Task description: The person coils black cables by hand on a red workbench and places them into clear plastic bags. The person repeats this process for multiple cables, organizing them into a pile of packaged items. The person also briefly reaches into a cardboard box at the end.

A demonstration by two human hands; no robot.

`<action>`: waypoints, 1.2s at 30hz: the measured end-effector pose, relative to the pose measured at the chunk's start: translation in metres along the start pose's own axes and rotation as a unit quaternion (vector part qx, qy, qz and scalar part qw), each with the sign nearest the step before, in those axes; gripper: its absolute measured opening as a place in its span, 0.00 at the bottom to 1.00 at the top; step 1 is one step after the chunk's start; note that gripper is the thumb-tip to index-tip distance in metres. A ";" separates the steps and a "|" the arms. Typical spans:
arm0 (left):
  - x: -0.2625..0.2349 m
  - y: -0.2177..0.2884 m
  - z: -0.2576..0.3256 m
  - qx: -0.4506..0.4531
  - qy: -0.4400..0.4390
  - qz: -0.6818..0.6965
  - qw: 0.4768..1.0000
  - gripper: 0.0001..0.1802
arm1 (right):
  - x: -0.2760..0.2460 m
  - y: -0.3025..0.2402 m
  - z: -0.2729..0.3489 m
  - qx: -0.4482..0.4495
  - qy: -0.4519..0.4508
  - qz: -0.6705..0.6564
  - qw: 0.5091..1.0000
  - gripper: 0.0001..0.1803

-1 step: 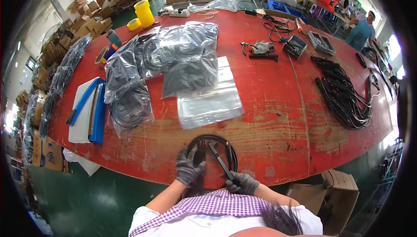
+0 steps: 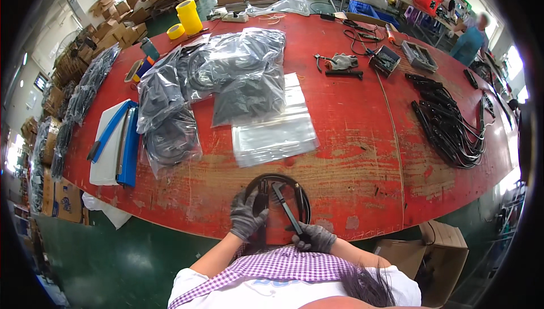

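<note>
Close to my body at the table's near edge lies a coil of black cable [image 2: 288, 177]. My left hand [image 2: 246, 218], in a grey glove, is closed round a thicker black part [image 2: 261, 197] at the coil's left side. Inside the coil's right side stands a long grey tool [image 2: 287, 205] with a short angled head, its exact kind unclear. My right hand [image 2: 317, 237], gloved too, grips the tool's lower end. The tool's head is beside the black part; whether they touch I cannot tell.
Clear plastic bags [image 2: 276, 143] and bagged black cables [image 2: 238, 62] lie ahead. A blue-and-white paper cutter [image 2: 129, 145] stands left. Black cables [image 2: 445, 122] are heaped right, beyond pliers [image 2: 318, 62] and a metal box [image 2: 385, 60]. A cardboard box [image 2: 445, 258] sits below the right edge.
</note>
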State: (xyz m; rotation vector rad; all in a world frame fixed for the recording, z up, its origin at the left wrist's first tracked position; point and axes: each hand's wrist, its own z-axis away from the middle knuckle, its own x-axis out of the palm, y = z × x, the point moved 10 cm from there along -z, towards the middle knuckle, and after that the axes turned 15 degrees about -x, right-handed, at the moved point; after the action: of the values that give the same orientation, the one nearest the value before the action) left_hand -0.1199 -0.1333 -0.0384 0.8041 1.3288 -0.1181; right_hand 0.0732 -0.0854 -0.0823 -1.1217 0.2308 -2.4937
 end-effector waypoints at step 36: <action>-0.057 0.039 -0.037 0.032 0.047 0.210 0.976 0.09 | 0.097 -0.294 -0.176 -0.423 0.006 0.817 0.393 0.17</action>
State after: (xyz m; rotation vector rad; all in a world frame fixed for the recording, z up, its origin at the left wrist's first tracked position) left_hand -0.1462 -0.1035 0.0295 1.1397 1.2207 0.2156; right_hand -0.2004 0.1390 -0.0439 -0.3855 1.6851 -0.3567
